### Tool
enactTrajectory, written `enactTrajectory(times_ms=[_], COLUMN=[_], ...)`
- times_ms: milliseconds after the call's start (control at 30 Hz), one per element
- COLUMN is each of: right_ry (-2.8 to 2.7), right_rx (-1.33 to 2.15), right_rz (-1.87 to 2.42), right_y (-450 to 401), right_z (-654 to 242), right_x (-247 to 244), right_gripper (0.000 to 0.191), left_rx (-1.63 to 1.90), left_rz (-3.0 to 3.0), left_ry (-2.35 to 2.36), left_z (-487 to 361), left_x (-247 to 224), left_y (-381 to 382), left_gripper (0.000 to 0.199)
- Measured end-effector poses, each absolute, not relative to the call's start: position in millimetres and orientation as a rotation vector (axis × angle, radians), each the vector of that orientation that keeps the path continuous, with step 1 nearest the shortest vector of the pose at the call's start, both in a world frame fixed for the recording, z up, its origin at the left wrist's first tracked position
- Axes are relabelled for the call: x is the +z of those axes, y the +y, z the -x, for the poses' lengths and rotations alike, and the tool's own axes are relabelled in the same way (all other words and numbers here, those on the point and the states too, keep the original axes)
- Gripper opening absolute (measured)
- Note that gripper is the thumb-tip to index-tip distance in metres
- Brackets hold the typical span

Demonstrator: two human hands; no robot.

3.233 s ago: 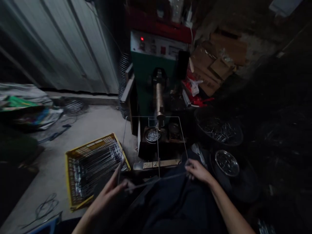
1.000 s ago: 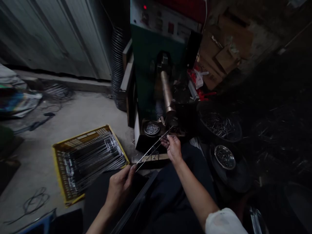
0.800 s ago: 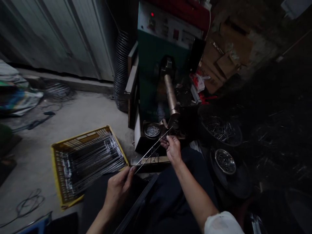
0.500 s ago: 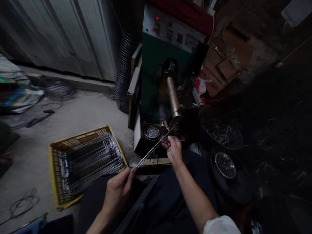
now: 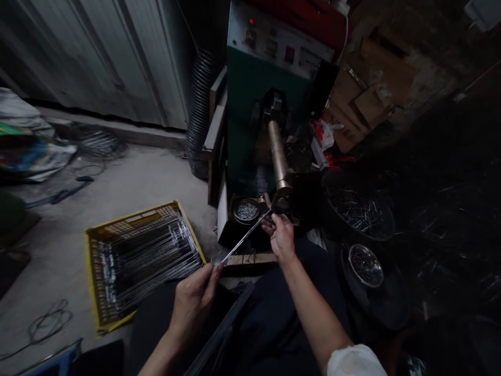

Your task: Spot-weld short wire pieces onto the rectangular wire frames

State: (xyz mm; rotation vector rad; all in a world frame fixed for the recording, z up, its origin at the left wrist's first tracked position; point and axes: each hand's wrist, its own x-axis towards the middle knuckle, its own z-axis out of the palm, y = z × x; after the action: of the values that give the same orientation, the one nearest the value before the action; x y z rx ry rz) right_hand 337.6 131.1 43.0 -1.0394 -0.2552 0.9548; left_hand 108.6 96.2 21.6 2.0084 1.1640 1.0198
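In the head view, the left hand (image 5: 195, 292) is clamped on the near end of a thin, shiny metal wire (image 5: 246, 238), thumb pressed against bent fingers. The right hand (image 5: 281, 236) is apart from it, fingers curled at the wire's far end; whether they grip it cannot be told. The straight wire slants between the hands, its far tip just under a smooth, round, copper-coloured bar (image 5: 278, 154). That bar juts from a boxy machine (image 5: 243, 89), green below and red on top. Beside the tip sits a round dish (image 5: 246, 222) of small, glinting metal bits. To the left, a yellow plastic crate (image 5: 89, 271) with lattice sides holds long, thin wires on the rough grey floor (image 5: 152, 177). To the right stands a shiny, round metal bowl (image 5: 380, 277). Behind, a ridged metal wall (image 5: 133, 57) rises beside a coiled, ribbed hose (image 5: 199, 115).
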Motion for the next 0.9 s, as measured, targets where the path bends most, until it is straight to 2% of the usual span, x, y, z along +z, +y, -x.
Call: enactTrajectory(times_ms=[233,600,900], right_ry=[-0.375,-0.497,-0.537], right_rx=[1.021,0.856,0.884], right_rz=[1.085,1.278,1.289], right_y=[127.0,138.0,125.4], right_z=[-348.4,-380.2,-386.5], right_x=[43.4,40.0,33.3], right_gripper=[0.023,0.032,0.030], left_rx=[0.926,0.969,0.775], left_rz=[-1.921,-1.951,-1.849], left_ry=[1.176,1.207,1.169], left_z=[-109.9,-140.5,-131.6], left_x=[34.7,35.9,46.0], left_y=[92.9,105.2,104.9], left_gripper=[0.037,0.040,0.039])
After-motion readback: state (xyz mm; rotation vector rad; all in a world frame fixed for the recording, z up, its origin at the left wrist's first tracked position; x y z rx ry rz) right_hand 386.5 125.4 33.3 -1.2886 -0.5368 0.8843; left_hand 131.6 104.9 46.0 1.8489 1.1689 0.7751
